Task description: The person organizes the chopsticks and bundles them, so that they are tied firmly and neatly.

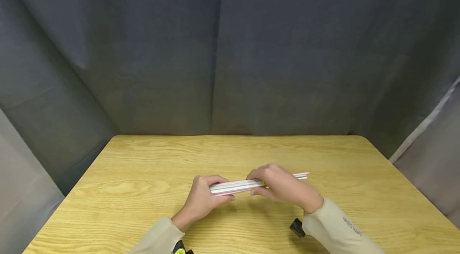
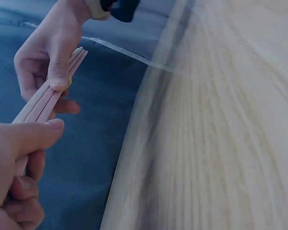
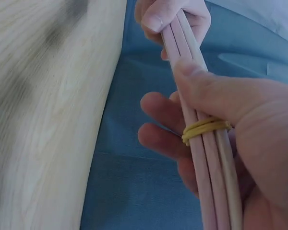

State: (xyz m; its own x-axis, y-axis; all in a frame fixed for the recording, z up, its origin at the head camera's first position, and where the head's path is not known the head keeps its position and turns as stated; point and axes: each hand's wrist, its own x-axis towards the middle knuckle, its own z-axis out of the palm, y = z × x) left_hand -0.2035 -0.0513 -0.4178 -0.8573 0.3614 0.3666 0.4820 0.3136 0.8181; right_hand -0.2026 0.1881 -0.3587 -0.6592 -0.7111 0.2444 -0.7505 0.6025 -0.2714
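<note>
A bundle of long, thin sticks point(image 1: 235, 186) in pale pink, white and green is held above the table between both hands. My left hand point(image 1: 202, 196) grips its left end, thumb along the near side. Farther right, my right hand point(image 1: 284, 186) holds the bundle between thumb and fingers, and the stick ends poke out beyond it. A yellow rubber band point(image 3: 205, 129) is wound around the sticks, close beside the right thumb in the right wrist view. Part of the band and of the sticks is hidden by the right hand.
Beneath the hands lies a light wood-grain table point(image 1: 136, 170) with rounded far corners. Dark grey cloth point(image 1: 161, 54) hangs behind it and along the sides. Both wrists carry small black devices, such as the one point(image 1: 297, 227) by the right sleeve.
</note>
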